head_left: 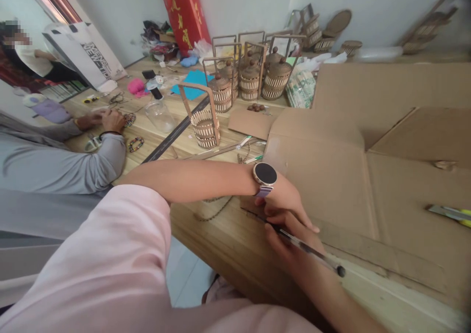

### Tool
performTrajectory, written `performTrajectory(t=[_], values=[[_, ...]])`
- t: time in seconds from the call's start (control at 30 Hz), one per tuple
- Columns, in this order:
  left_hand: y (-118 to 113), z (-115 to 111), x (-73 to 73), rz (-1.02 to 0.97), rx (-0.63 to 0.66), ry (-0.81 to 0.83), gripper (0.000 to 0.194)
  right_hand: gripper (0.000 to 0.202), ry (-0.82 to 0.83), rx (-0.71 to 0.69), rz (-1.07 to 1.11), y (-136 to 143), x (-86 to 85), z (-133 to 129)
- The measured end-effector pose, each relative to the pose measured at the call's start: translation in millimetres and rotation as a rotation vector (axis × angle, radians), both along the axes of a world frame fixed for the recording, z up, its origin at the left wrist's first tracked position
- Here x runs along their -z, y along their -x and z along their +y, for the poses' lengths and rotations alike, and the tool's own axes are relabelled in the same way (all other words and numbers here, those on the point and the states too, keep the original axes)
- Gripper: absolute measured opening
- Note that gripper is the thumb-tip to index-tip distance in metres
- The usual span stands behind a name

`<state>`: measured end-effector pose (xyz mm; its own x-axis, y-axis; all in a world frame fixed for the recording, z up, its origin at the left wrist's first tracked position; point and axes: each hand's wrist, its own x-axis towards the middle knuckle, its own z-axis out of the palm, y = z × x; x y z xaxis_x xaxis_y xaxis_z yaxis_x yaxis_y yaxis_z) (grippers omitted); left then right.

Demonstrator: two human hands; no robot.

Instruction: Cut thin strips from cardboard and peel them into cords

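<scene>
w/ black-ended pen (312, 254) held in my r hand (300, 260), i shd steady the cardboard (320, 186) beside it w/ my l hand (287, 200), grip hidden so can't tell.

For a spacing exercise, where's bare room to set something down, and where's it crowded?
The wooden table is bare between the dark chain, its front edge and the right hand. The cardboard sheet has open room between the watch and the cutter. Crowded: farther back, where slatted baskets stand close together.

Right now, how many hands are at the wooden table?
4: the wearer's left hand, beside the right hand holding a pen; farther left, a co-worker's near hand and partly hidden far hand.
</scene>
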<state>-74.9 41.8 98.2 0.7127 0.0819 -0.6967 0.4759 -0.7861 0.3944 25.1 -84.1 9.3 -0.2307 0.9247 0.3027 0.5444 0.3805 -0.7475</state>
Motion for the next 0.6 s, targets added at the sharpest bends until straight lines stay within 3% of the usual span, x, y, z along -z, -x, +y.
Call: performTrajectory(t=[0.27,0.6], values=[[0.0,5.6,10.7,-0.047,0.033,0.029,0.094,0.019,0.016,0.075,-0.019,-41.0,-6.7,-11.4],[-1.4,2.5,8.7,0.027,0.084,-0.060,0.102,0.029,0.157,0.262,-0.124,-116.1,-20.3,-29.1]])
